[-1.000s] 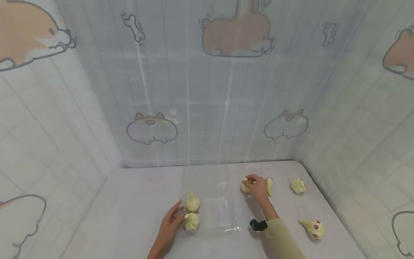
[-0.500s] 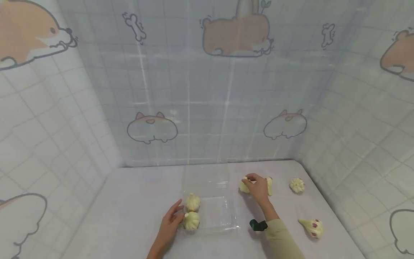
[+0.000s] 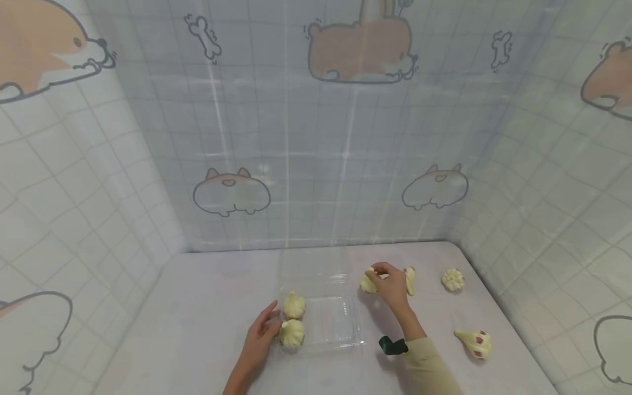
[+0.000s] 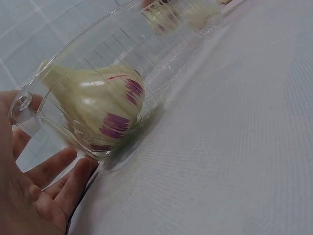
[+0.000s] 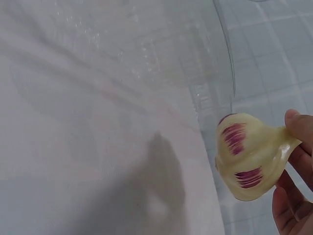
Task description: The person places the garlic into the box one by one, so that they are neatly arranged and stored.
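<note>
My right hand [image 3: 392, 286] pinches a garlic bulb [image 5: 252, 156] by its stem. Cream with purple streaks, this bulb hangs above the white table, right of a clear plastic container [image 3: 328, 323]. Two more garlic bulbs, one farther back [image 3: 294, 305] and one nearer [image 3: 292, 333], sit in a row along the container's left side. My left hand [image 3: 259, 333] is at that side, its fingers loosely extended by the clear wall. In the left wrist view, fingers [image 4: 73, 183] lie close to the container's lower edge; contact is hard to tell.
Behind my right hand, a garlic bulb [image 3: 410, 281] is partly hidden. Farther right lie another garlic bulb [image 3: 453, 280] and a long-stemmed one [image 3: 475, 344]. The container's clear lid [image 3: 313, 263] lies open toward the back wall. A dark green object [image 3: 393, 345] is at my right wrist.
My right hand has moved slightly left with the garlic bulb, closer to the container. The left hand stays beside the container.
</note>
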{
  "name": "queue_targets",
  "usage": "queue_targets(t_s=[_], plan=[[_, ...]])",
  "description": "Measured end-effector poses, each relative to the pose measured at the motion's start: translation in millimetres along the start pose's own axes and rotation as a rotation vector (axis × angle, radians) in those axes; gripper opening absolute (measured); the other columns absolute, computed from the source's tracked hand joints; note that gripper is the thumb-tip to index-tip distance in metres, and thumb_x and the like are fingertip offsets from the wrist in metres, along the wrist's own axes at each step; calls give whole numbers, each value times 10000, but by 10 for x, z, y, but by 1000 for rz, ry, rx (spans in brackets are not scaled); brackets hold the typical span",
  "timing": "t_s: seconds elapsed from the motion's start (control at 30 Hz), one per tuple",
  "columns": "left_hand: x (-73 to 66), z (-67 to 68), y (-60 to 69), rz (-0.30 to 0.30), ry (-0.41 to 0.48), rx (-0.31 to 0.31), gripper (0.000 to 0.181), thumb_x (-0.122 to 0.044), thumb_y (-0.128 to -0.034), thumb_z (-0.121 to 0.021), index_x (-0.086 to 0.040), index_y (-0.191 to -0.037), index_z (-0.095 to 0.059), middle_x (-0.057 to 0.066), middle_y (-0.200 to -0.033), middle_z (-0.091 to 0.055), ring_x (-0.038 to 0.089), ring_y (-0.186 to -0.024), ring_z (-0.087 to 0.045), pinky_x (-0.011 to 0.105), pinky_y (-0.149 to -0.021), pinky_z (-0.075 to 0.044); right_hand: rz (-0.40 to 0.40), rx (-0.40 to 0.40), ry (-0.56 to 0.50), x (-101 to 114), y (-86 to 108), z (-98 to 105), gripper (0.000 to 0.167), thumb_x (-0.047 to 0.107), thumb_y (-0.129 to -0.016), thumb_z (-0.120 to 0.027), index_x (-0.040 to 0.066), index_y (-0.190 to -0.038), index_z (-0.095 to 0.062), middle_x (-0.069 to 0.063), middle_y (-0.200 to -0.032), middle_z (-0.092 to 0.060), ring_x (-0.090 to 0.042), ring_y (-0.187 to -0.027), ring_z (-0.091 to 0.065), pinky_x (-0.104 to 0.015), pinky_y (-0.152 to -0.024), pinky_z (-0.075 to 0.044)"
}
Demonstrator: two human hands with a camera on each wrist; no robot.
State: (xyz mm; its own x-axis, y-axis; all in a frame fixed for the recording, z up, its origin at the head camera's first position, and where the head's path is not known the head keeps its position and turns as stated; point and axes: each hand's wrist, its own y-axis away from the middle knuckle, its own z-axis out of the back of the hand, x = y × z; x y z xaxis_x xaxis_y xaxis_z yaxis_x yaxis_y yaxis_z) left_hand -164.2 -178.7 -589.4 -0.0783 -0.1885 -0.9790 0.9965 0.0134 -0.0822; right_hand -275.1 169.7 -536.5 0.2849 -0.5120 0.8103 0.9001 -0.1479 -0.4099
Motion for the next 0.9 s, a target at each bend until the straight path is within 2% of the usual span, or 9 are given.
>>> queue_targets(t_s=[0.27, 0.43, 0.7, 0.9], plan=[[-16, 15, -32, -21, 32, 5, 532, -143, -988, -581, -77, -1481, -392, 245, -1345, -510, 147, -990, -616, 238, -815, -492, 53, 3, -18, 151, 52, -2, 157, 181, -797, -824, 89, -886, -733, 4, -819, -696, -165, -779, -628, -269, -621, -498], [1, 17, -10, -4, 40, 9, 531, -131, -983, -587, -80, -1477, -400, 253, -1341, -510, 142, -957, -631, 237, -806, -498, 82, -16, 1, 207, 122, 13, 142, 164, -779, -835, 102, -856, -733, 24, -793, -680, -143, -743, -613, -259, -590, -486], [12, 18, -1, -7, 37, 17, 534, -146, -993, -573, -68, -1485, -381, 261, -1348, -499, 134, -966, -622, 243, -813, -499, 164, -31, 7, 340, 186, 1, 150, 169, -763, -848, 119, -854, -739, 43, -800, -686, -149, -747, -617, -275, -605, -480], [21, 15, -5, -15, 41, 11, 534, -135, -988, -579, -67, -1482, -386, 258, -1342, -504, 147, -975, -622, 241, -819, -497, 210, -14, -26, 468, 263, -44, 156, 153, -753, -854, 125, -853, -738, 59, -797, -688, -141, -729, -619, -276, -601, -503]])
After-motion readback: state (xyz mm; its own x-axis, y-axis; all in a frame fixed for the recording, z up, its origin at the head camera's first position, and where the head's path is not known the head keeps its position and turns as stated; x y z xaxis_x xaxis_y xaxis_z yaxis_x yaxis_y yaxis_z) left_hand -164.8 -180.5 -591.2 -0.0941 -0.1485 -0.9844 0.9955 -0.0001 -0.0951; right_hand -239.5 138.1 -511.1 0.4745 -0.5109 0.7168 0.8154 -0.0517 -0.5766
